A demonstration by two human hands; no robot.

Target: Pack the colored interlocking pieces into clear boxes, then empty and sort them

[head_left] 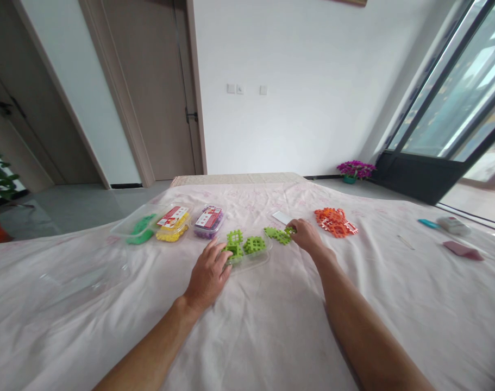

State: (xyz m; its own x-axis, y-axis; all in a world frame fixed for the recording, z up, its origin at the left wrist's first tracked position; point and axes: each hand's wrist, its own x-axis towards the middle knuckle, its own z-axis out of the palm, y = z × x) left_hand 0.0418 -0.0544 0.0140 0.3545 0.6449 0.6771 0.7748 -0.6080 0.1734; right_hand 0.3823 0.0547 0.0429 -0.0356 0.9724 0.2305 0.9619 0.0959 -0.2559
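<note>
My left hand is at the left end of a clear plastic container, fingers bent over its rim and thumb at the near side. Inside the container lie light-green lattice building pieces, and one piece stands up at its back. The fingertips are close to the green pieces; whether they touch them I cannot tell. To the right, my right hand pinches the end of a light-green building piece. Other light-green pieces lie on the cloth beside its fingertips. A white card lies just behind.
Orange lattice pieces are heaped on the right. Boxes of purple pieces and yellow pieces, plus a container with dark-green pieces, stand left. A transparent lid or tray lies front left. A pink item is far right.
</note>
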